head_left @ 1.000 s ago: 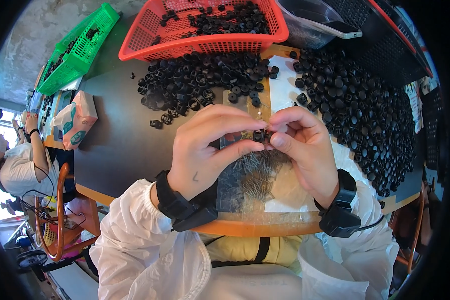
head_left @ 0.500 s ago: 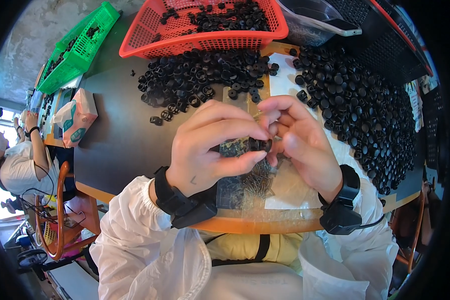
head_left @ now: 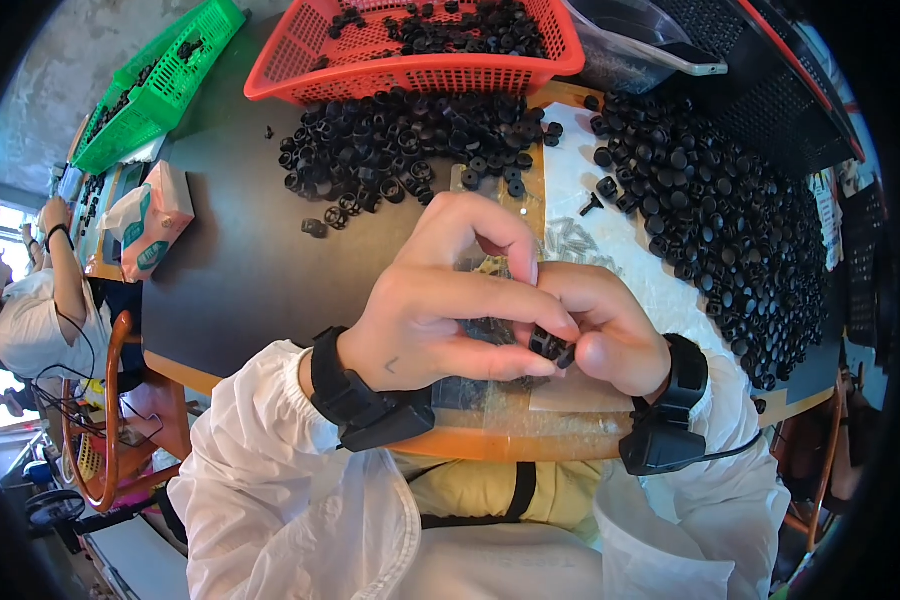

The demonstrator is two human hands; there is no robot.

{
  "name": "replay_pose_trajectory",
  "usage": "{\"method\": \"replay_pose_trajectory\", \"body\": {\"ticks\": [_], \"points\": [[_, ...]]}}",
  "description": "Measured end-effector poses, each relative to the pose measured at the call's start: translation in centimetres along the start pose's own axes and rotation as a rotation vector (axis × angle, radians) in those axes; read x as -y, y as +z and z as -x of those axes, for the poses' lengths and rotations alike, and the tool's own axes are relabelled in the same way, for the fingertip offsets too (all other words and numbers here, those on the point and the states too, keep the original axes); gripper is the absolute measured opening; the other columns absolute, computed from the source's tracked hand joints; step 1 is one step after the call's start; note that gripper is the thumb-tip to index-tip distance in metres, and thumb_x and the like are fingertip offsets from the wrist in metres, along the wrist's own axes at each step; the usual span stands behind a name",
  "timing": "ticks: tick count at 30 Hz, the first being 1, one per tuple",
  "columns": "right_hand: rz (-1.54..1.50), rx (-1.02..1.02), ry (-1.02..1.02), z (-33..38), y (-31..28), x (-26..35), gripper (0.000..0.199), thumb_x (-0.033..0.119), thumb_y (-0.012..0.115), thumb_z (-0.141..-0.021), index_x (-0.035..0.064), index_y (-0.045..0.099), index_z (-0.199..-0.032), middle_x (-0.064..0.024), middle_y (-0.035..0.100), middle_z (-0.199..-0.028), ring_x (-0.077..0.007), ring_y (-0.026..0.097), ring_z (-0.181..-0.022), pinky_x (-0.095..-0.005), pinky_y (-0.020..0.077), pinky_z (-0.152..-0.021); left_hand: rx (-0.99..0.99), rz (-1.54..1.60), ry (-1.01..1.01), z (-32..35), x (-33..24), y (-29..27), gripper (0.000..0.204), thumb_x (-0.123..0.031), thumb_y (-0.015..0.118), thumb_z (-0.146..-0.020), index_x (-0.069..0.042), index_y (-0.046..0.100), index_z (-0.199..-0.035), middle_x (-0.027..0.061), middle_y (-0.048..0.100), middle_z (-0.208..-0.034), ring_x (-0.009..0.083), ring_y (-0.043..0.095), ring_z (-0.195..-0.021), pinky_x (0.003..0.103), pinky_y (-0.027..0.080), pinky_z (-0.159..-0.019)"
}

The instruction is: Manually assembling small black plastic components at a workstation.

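Observation:
A small round black plastic part (head_left: 548, 345) sits pinched between the thumb and fingers of my left hand (head_left: 440, 295). My right hand (head_left: 610, 325) closes on the same part from the other side, its thumb pressed near the rim and its other fingers curled behind, partly hidden. Beyond my hands, a cluster of small metal springs (head_left: 570, 238) lies on a white sheet (head_left: 562, 150). Just past the springs is a loose black stemmed piece (head_left: 591, 204). A heap of black ring-like parts (head_left: 370, 150) spreads ahead, and a heap of black round caps (head_left: 730, 240) covers the right side.
At the back stands a red basket (head_left: 410, 75) holding black parts. A green basket (head_left: 160, 95) and a tissue box (head_left: 158, 222) are at left, near a seated person (head_left: 50, 310). Behind the caps are a clear tub (head_left: 610, 50), a phone (head_left: 685, 62) and a black crate (head_left: 790, 110).
Both hands have moved slightly nearer and the right hand has closed round the black part, which is now tilted. The springs and the stemmed piece beyond the hands have come into view.

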State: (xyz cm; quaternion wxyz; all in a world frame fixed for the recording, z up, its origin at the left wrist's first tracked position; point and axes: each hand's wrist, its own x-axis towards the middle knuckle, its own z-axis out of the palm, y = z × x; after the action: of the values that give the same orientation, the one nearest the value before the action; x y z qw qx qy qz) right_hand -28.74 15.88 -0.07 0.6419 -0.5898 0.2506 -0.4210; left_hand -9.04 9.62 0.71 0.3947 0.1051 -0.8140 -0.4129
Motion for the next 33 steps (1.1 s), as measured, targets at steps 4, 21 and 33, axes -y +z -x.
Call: {"method": "replay_pose_trajectory", "body": {"ticks": [4, 21, 33], "points": [[0.183, 0.057, -0.047, -0.1, -0.5, 0.2, 0.039, 0.042, 0.061, -0.089, 0.0045, 0.052, -0.084, -0.0022, 0.047, -0.077, -0.0133, 0.044, -0.069, -0.0273, 0.0356, -0.062, 0.014, 0.008, 0.010, 0.1, 0.0, 0.0, 0.028, -0.020, 0.083, -0.065, -0.018, 0.076, -0.091, 0.0001, 0.049, -0.094, 0.0205, 0.046, -0.091, 0.032, 0.039, -0.082], [0.213, -0.015, -0.063, 0.1, -0.4, 0.7, 0.031, 0.031, 0.070, -0.085, 0.0010, 0.063, -0.081, -0.0042, 0.057, -0.072, -0.0135, 0.052, -0.063, -0.0268, 0.0371, -0.056, 0.075, 0.056, 0.010, -0.2, -0.7, -0.2, 0.035, -0.014, 0.081, -0.070, -0.015, 0.076, -0.104, -0.0007, 0.052, -0.090, 0.0141, 0.051, -0.079, 0.026, 0.044, -0.064], [0.082, 0.030, -0.015, -0.2, -0.1, 0.9, 0.015, 0.013, 0.064, -0.089, -0.0014, 0.063, -0.095, -0.0058, 0.062, -0.082, -0.0104, 0.060, -0.072, -0.0244, 0.0463, -0.063, 0.094, -0.046, 0.054, 0.1, -0.4, -0.5, 0.040, -0.015, 0.081, -0.070, -0.013, 0.074, -0.109, 0.0003, 0.048, -0.087, 0.0128, 0.049, -0.072, 0.025, 0.043, -0.062]]}}
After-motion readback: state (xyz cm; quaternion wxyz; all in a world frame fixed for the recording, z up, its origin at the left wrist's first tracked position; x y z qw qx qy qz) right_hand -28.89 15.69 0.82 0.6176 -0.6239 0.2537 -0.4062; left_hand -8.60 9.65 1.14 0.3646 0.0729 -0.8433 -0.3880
